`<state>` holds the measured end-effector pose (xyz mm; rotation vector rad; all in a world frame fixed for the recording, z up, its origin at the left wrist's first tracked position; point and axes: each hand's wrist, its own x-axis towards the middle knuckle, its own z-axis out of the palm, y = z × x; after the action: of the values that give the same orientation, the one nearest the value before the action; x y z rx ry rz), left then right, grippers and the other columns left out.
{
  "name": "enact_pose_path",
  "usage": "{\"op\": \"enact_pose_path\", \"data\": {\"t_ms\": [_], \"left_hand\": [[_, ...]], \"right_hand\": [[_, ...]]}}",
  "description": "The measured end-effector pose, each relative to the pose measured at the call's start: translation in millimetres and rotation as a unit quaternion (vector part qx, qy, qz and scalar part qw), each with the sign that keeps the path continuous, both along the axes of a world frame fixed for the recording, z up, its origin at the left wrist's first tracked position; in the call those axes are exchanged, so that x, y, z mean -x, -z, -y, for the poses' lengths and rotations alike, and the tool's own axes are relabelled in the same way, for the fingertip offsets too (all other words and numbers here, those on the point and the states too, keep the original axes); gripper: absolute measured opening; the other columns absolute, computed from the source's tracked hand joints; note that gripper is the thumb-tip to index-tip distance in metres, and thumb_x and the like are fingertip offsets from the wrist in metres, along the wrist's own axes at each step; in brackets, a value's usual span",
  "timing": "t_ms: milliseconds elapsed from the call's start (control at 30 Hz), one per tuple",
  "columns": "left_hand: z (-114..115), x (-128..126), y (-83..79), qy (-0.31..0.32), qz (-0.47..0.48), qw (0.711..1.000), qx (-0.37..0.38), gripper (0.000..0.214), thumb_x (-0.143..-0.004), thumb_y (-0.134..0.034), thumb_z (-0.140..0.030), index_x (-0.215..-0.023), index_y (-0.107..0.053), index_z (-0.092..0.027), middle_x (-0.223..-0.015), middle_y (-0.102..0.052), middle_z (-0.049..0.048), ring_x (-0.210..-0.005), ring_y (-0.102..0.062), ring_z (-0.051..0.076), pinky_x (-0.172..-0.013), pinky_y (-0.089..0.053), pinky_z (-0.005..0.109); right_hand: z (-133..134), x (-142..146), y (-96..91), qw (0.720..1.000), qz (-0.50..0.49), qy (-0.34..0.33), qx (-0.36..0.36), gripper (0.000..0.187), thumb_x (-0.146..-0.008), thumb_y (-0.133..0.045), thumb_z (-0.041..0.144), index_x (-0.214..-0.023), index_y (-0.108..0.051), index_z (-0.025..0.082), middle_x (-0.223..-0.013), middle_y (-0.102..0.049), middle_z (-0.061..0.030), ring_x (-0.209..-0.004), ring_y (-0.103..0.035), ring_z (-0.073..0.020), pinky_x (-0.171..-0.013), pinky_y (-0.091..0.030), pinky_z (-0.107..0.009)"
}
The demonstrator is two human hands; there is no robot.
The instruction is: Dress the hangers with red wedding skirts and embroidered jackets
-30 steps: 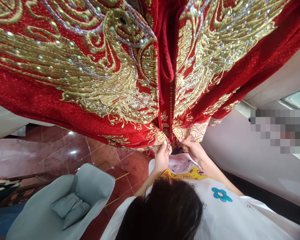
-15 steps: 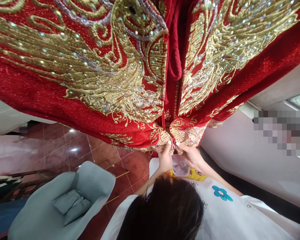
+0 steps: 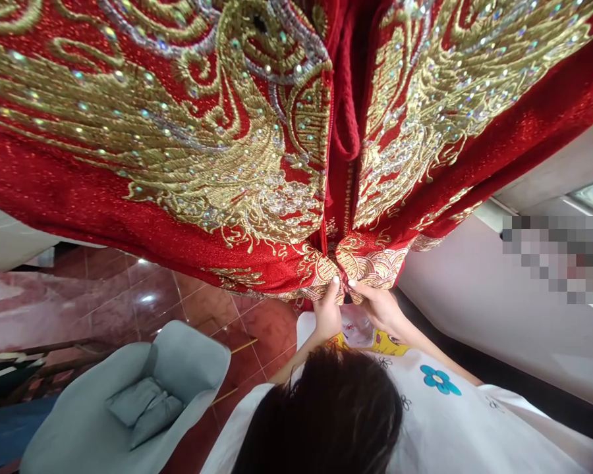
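Above floor tiles (image 3: 261,326), hands (image 3: 328,317) side by side pinch a garment (image 3: 217,158).

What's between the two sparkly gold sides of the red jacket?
In the head view, a red cloth loop hangs between the two gold sides of the red jacket, with a row of small gold dots below it.

One left hand (image 3: 329,317) and one right hand (image 3: 383,307) are holding one red garment (image 3: 247,158); one grey chair (image 3: 194,355) is standing left of them, one blue flower print (image 3: 440,380) showing rightward.
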<state>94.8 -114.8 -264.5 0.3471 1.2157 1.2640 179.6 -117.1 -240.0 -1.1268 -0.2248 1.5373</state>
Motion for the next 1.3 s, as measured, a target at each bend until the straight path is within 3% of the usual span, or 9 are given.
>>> {"op": "enact_pose_path", "data": {"t_ms": [567, 833, 967, 1100, 1300], "left_hand": [[0.5, 2.9, 13.6, -0.004, -0.023, 0.997, -0.068, 0.041, -0.073, -0.074, -0.036, -0.11, -0.062, -0.025, -0.122, -0.063, 0.0035, -0.125, -0.05, 0.02, -0.112, -0.034, 0.035], [2.4, 2.3, 4.1, -0.009, -0.067, 0.995, -0.068, 0.049, -0.068, -0.078, -0.028, -0.113, -0.06, -0.026, -0.115, -0.067, 0.0014, -0.127, -0.048, 0.018, -0.113, -0.031, 0.031], [4.5, 2.7, 6.7, 0.006, -0.083, 0.994, -0.076, 0.039, -0.071, -0.075, -0.029, -0.107, -0.063, -0.024, -0.112, -0.068, 0.0018, -0.121, -0.054, 0.018, -0.111, -0.032, 0.032], [5.8, 2.2, 15.2, 0.015, -0.087, 0.991, -0.101, 0.029, -0.075, -0.072, -0.031, -0.102, -0.065, -0.022, -0.112, -0.068, 0.003, -0.119, -0.055, 0.019, -0.108, -0.037, 0.032], [4.8, -0.6, 19.9, 0.011, -0.084, 0.991, -0.1, 0.035, -0.07, -0.076, -0.03, -0.103, -0.065, -0.023, -0.112, -0.068, 0.0025, -0.123, -0.052, 0.019, -0.113, -0.032, 0.032]], "right_hand": [[-5.0, -1.7, 3.4, 1.0, -0.007, -0.003, -0.024, 0.038, -0.053, -0.08, 0.021, -0.087, -0.064, 0.021, -0.074, -0.067, 0.0005, -0.088, -0.063, -0.0207, -0.078, -0.051, -0.035], [-5.0, -1.6, 2.2, 0.999, 0.023, -0.013, -0.043, 0.033, -0.057, -0.079, 0.028, -0.085, -0.063, 0.021, -0.064, -0.062, 0.0018, -0.069, -0.06, -0.0174, -0.065, -0.05, -0.031], [-3.9, -1.0, 1.3, 0.999, 0.01, -0.014, -0.029, 0.035, -0.056, -0.079, 0.028, -0.087, -0.064, 0.02, -0.064, -0.062, 0.0024, -0.059, -0.054, -0.0141, -0.058, -0.047, -0.029], [-4.5, 0.7, 0.0, 1.0, -0.012, -0.002, -0.025, 0.037, -0.055, -0.079, 0.027, -0.088, -0.064, 0.021, -0.073, -0.066, 0.0004, -0.076, -0.062, -0.0185, -0.065, -0.049, -0.03], [-5.7, 0.9, 2.8, 0.999, -0.016, 0.017, -0.026, 0.037, -0.057, -0.079, 0.029, -0.09, -0.064, 0.021, -0.084, -0.069, -0.0011, -0.09, -0.062, -0.0202, -0.072, -0.05, -0.032]]}}
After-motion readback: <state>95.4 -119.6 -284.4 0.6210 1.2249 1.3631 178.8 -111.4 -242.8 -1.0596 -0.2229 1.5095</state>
